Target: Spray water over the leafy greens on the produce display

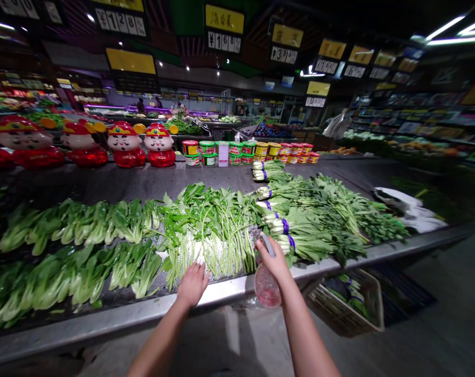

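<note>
A person stands at the near edge of a long steel produce table (151, 309), both arms reaching out over it. The left hand (193, 285) lies palm down with its fingers spread, touching a loose heap of long-stemmed leafy greens (210, 230) where the pale stalks rest on a perforated metal mat (250, 240). The right hand (274, 260) is curled closed around the top of a clear plastic spray bottle (268, 287). Its grey sprayer head (267, 243) pokes out above the fingers, and the pink-tinted body hangs below the hand, in front of the table's near edge. The bottle is just right of the heap and close to the cut ends of green bundles tied with purple bands (300, 225), which fill the table's right side. To the left, rows of pale-stemmed bok choy (76, 230) lie side by side. Farther back on the table stands a row of small jars with coloured lids (245, 152), and left of them a line of glossy red-and-gold figurines (123, 144). A crumpled white plastic bag (410, 209) lies at the table's far right, a woven plastic crate holding greens (345, 303) sits on the floor below the right edge, and price signs (224, 29) hang overhead
</note>
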`<state>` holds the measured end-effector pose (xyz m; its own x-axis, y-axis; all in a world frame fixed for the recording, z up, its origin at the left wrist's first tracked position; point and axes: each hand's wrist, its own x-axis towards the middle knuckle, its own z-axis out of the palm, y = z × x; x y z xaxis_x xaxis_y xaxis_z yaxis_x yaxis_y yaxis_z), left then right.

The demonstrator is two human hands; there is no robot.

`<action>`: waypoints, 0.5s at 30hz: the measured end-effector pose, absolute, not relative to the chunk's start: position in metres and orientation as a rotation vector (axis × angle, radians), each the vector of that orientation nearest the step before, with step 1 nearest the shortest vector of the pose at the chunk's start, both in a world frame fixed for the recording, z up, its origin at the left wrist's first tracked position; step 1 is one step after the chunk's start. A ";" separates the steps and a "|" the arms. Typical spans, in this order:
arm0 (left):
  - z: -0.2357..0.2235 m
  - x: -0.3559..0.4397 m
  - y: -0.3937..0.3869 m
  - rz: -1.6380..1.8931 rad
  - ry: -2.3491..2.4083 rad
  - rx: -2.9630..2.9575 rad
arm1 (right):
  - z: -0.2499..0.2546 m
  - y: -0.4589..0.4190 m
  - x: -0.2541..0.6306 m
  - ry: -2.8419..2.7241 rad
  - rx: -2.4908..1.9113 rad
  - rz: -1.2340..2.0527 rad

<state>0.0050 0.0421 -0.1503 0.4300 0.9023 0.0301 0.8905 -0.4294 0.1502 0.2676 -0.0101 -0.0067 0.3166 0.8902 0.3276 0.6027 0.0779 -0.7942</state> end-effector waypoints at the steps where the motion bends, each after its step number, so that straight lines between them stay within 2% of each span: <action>1: -0.150 0.005 0.042 0.161 1.611 2.556 | -0.006 -0.010 0.268 -1.378 -1.622 0.374; 15: -0.153 0.004 0.043 0.184 1.619 2.552 | -0.014 -0.006 0.277 -1.394 -1.739 0.402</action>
<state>0.0039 0.0429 -0.1535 0.4227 0.9053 0.0415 0.8916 -0.4236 0.1599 0.2772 -0.0063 -0.0143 0.3272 0.9113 0.2497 0.6387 -0.0186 -0.7692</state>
